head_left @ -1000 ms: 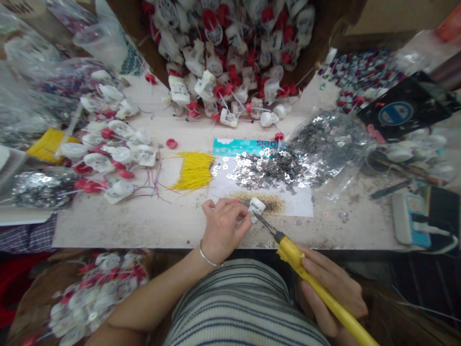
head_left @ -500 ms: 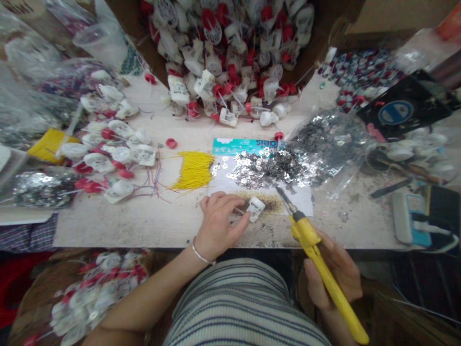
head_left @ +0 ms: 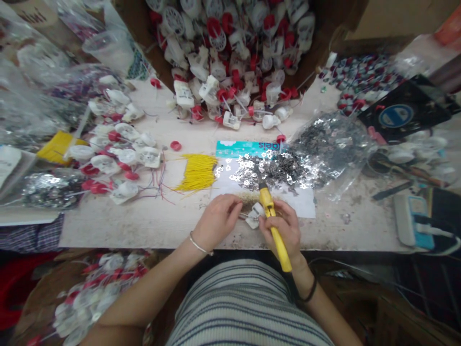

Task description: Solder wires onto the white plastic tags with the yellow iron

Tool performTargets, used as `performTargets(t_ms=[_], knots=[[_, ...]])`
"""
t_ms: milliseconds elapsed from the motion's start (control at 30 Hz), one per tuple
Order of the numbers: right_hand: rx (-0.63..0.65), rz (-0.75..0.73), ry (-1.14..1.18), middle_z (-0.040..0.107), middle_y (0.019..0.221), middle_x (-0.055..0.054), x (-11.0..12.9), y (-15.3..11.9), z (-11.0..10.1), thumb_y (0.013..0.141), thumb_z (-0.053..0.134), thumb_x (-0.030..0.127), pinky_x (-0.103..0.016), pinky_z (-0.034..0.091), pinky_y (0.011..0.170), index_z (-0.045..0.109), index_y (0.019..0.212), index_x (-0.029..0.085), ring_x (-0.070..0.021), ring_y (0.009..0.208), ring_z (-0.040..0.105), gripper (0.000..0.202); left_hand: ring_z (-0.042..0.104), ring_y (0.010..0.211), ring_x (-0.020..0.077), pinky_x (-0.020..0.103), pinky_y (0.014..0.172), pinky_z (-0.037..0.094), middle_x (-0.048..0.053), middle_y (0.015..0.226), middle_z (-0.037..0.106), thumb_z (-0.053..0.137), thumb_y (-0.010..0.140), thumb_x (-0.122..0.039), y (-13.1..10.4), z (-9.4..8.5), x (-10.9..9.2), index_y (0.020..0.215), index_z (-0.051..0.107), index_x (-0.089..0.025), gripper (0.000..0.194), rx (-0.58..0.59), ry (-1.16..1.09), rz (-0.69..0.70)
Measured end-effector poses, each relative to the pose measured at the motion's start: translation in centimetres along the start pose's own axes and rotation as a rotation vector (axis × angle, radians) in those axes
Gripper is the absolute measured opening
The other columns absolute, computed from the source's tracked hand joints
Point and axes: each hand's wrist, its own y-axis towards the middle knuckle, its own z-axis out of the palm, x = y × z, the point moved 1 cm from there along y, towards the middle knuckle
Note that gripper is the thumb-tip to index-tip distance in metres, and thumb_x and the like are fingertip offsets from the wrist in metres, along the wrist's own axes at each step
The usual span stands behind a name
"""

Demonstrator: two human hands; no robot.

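Note:
My right hand [head_left: 285, 229] is wrapped round a yellow soldering iron [head_left: 267, 198], its dark tip pointing up toward the loose metal pieces. The thumb side of that hand meets the edge of a small white plastic part [head_left: 255, 216] lying on the table. My left hand [head_left: 220, 217] is just left of this part, thumb and forefinger pinched together; a thin wire seems to run from the part to the fingertips, though what they grip is too small to name. A pile of small shiny metal pieces [head_left: 284, 166] lies beyond both hands, on white paper.
Yellow wires [head_left: 199, 172] lie in a bundle left of the metal pile. A large box of white and red plastic parts [head_left: 230, 62] stands at the back. More wired white parts [head_left: 124, 154] lie at left. A plastic bag [head_left: 334, 144] and a power socket [head_left: 412, 221] are at right.
My right hand has moved left and up with the soldering iron, to the white part. The left hand's fingers have drawn together into a pinch, and the white part has tilted slightly.

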Motion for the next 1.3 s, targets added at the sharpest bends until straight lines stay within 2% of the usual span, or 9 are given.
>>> performTargets(t_ms=[133, 267, 400, 500, 600, 800, 933, 1100, 1300], knots=[[0.016, -0.004, 0.012, 0.049, 0.122, -0.003, 0.8, -1.3, 0.2, 0.07, 0.064, 0.002, -0.026, 0.06, 0.074, 0.055, 0.073, 0.019, -0.015, 0.098, 0.062, 0.019, 0.05, 0.119, 0.0261, 0.049, 0.1, 0.039, 0.012, 0.122, 0.059, 0.05, 0.086, -0.015, 0.6, 0.7, 0.3, 0.089, 0.06, -0.015, 0.01, 0.014, 0.168, 0.18], [-0.05, 0.045, 0.028, 0.05, 0.121, -0.003, 1.0, -1.9, 0.2, 0.07, 0.067, 0.004, -0.024, 0.059, 0.073, 0.053, 0.07, 0.019, -0.0133, 0.095, 0.063, 0.02, 0.061, 0.094, 0.0213, 0.041, 0.088, 0.047, 0.009, 0.099, 0.067, 0.047, 0.089, -0.017, 0.2, 0.3, -0.1, 0.087, 0.061, -0.014, 0.014, 0.155, 0.159, 0.19], [-0.023, 0.122, 0.101, 0.052, 0.119, -0.004, 1.0, -1.8, -0.1, 0.072, 0.064, 0.005, -0.027, 0.059, 0.074, 0.054, 0.07, 0.019, -0.015, 0.095, 0.063, 0.018, 0.061, 0.078, 0.0202, 0.035, 0.075, 0.049, 0.006, 0.08, 0.068, 0.05, 0.089, -0.019, 0.1, -0.1, 0.0, 0.085, 0.065, -0.015, 0.016, 0.128, 0.221, 0.07], [0.007, 0.138, 0.166, 0.058, 0.115, -0.006, 0.7, -1.6, -1.1, 0.073, 0.062, 0.005, -0.034, 0.058, 0.079, 0.059, 0.088, 0.021, -0.0192, 0.101, 0.063, 0.022, 0.061, 0.072, 0.0192, 0.033, 0.071, 0.047, 0.004, 0.077, 0.069, 0.053, 0.087, -0.019, 0.7, 0.2, 0.3, 0.088, 0.067, -0.017, 0.014, 0.131, 0.263, -0.023], [-0.009, 0.09, 0.137, 0.061, 0.113, -0.009, 0.2, -1.6, -2.9, 0.074, 0.061, 0.008, -0.04, 0.057, 0.082, 0.056, 0.114, 0.021, -0.0227, 0.104, 0.061, 0.043, 0.061, 0.072, 0.0188, 0.031, 0.071, 0.044, 0.003, 0.076, 0.069, 0.054, 0.086, -0.021, 1.7, 0.5, 0.3, 0.087, 0.068, -0.018, 0.015, 0.115, 0.283, -0.057], [0.174, 0.061, 0.161, 0.06, 0.124, -0.012, -0.5, -1.5, -6.1, 0.074, 0.056, 0.008, -0.043, 0.056, 0.088, 0.058, 0.119, 0.016, -0.0271, 0.11, 0.061, 0.046, 0.059, 0.073, 0.021, 0.033, 0.069, 0.039, 0.003, 0.074, 0.069, 0.051, 0.088, -0.027, 2.9, 0.2, -0.1, 0.082, 0.068, -0.02, 0.019, 0.098, 0.404, -0.106], [0.182, 0.085, 0.238, 0.062, 0.122, -0.008, -0.9, -1.1, -6.3, 0.071, 0.058, 0.006, -0.039, 0.056, 0.087, 0.059, 0.115, 0.019, -0.0243, 0.108, 0.062, 0.046, 0.059, 0.075, 0.0224, 0.034, 0.07, 0.037, 0.004, 0.074, 0.069, 0.05, 0.088, -0.029, 3.0, 0.2, -0.4, 0.079, 0.067, -0.02, 0.021, 0.109, 0.45, -0.126], [0.343, 0.054, 0.187, 0.061, 0.124, -0.009, -1.3, -0.6, -6.1, 0.074, 0.056, 0.007, -0.039, 0.054, 0.093, 0.056, 0.122, 0.018, -0.0229, 0.112, 0.06, 0.049, 0.059, 0.076, 0.0235, 0.035, 0.07, 0.037, 0.005, 0.074, 0.069, 0.049, 0.086, -0.027, 3.3, 0.0, -0.8, 0.078, 0.068, -0.021, 0.021, 0.142, 0.5, -0.136], [0.35, -0.011, 0.159, 0.06, 0.124, -0.009, -1.2, -0.1, -6.5, 0.074, 0.055, 0.006, -0.039, 0.056, 0.09, 0.055, 0.124, 0.019, -0.0228, 0.11, 0.061, 0.051, 0.061, 0.077, 0.0231, 0.035, 0.071, 0.038, 0.007, 0.072, 0.069, 0.048, 0.085, -0.028, 4.2, -0.3, -1.0, 0.075, 0.07, -0.02, 0.025, 0.199, 0.53, -0.147]])
